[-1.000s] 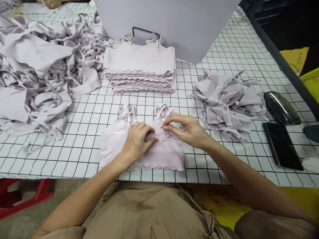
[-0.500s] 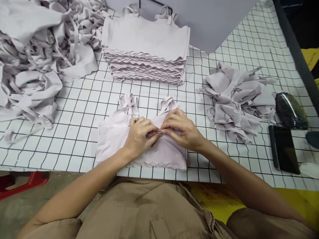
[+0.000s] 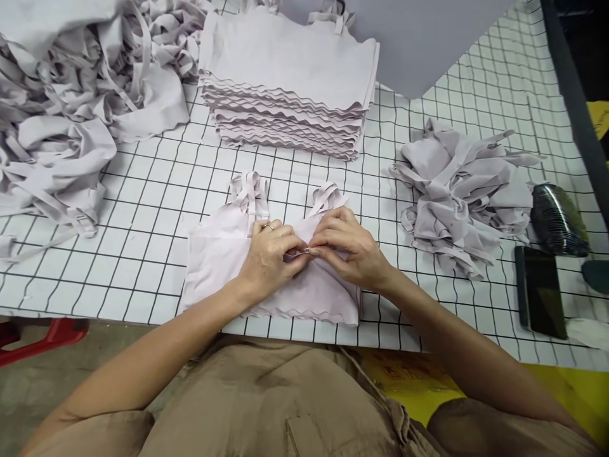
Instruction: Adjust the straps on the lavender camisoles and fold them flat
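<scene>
A pale lilac camisole (image 3: 216, 254) lies flat at the front of the table, seemingly on more layers. Its left strap (image 3: 250, 193) is looped up in a bunch, and a second bunched strap (image 3: 327, 195) sits at the upper right. Over the camisole's middle, my left hand (image 3: 273, 257) has its thumb and forefinger pinched together. My right hand (image 3: 349, 251) pinches from the other side, fingertips meeting the left ones. Between them shows a small shiny fitting (image 3: 307, 250), which looks like part of the strap. Fingers hide most of it.
Behind the camisole stands a neat stack of folded camisoles (image 3: 290, 57). A tangled garment heap (image 3: 61, 152) covers the left, and a smaller heap (image 3: 457, 190) lies right. Beyond that are a shiny black ridged object (image 3: 559, 219) and a phone (image 3: 540, 292). A grey panel (image 3: 404, 44) rises behind.
My left hand, earlier resting on the camisole with thumb and forefinger apart, has moved right and closed against my right fingertips. The view has tilted down. Little differs over the last half second.
</scene>
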Demonstrator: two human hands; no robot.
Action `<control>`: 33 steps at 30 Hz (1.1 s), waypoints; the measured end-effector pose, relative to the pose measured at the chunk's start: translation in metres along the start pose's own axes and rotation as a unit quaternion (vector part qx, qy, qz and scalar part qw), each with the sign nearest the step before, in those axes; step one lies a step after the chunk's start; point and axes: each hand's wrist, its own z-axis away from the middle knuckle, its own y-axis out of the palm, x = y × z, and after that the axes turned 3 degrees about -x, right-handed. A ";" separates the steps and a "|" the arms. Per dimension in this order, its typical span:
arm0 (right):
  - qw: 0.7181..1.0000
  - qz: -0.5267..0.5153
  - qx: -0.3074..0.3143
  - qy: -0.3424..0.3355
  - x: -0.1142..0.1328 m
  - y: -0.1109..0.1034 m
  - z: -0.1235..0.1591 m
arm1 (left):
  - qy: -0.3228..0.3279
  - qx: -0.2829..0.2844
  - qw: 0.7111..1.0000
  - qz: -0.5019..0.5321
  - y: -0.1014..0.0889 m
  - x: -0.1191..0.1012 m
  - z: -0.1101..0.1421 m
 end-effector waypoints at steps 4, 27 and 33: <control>1.000 0.000 -0.003 0.000 0.000 0.001 0.000 | 0.003 -0.007 1.000 0.004 0.000 0.000 0.000; 0.975 0.135 0.165 -0.064 0.008 -0.019 -0.013 | 0.015 0.008 1.000 0.011 -0.003 0.002 0.001; 0.971 0.087 0.222 -0.006 -0.003 -0.049 -0.039 | 0.042 -0.003 0.999 -0.002 -0.001 0.006 0.002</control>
